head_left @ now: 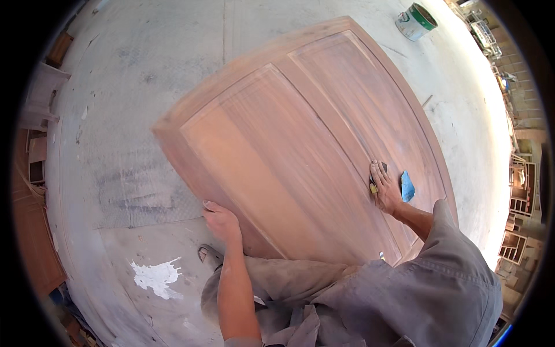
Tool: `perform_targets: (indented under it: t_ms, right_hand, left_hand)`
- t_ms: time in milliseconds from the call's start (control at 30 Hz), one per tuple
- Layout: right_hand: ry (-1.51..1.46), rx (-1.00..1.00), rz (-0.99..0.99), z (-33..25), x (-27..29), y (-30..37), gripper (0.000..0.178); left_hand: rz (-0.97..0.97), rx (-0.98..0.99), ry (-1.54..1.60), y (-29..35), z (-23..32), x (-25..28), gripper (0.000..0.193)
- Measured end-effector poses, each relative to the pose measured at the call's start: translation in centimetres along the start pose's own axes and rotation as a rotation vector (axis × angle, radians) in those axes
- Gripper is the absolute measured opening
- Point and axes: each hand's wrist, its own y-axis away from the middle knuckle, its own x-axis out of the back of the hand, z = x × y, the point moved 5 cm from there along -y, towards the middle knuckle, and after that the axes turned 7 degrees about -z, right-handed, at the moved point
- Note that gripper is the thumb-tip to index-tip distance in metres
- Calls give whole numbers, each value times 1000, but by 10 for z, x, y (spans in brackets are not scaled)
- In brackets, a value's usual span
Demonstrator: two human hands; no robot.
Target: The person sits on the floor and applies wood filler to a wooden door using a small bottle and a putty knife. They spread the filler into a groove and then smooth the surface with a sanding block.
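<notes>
A large reddish-brown wooden panel door (254, 156) with a raised frame and two long inset panels lies flat before me. My left hand (221, 221) is at its near-left edge, fingers curled against the rim, their tips partly hidden. On the right inset panel, beside the middle rail, my right hand (386, 188) presses down with its fingers laid over a small dark sanding pad (373, 173). A bit of yellow shows under that hand. Just to the right of it, a torn blue piece of sandpaper (407, 186) rests on the wood.
A metal bucket (416, 22) with a green band stands beyond the door's far right corner. White paint (157, 279) is splashed on the concrete floor at left, near my sandaled foot (209, 254). Wooden furniture parts (43, 208) line the left side; shelf frames (520, 191) stand at right.
</notes>
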Motion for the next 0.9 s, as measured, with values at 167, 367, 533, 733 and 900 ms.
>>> perform_targets:
  t_ms: [167, 367, 533, 733, 900]
  right_hand:
    - [-293, -163, 82, 5, -18, 56, 63]
    - [-300, -244, 217, -2, -41, 102, 61]
    - [-372, -664, 18, 12, -139, 294, 61]
    - [-932, -351, 575, -69, -23, 182, 27]
    - [-1230, 52, 371, -129, 15, 180, 24]
  left_hand:
    - [-31, -33, -40, 2, 3, -14, 68]
    - [-135, -292, -50, -26, -37, -1, 69]
    - [-363, -241, -164, -3, -99, 46, 50]
    - [-497, -802, 10, 177, 19, 64, 46]
    - [-1345, -657, 19, 312, 55, 1, 35]
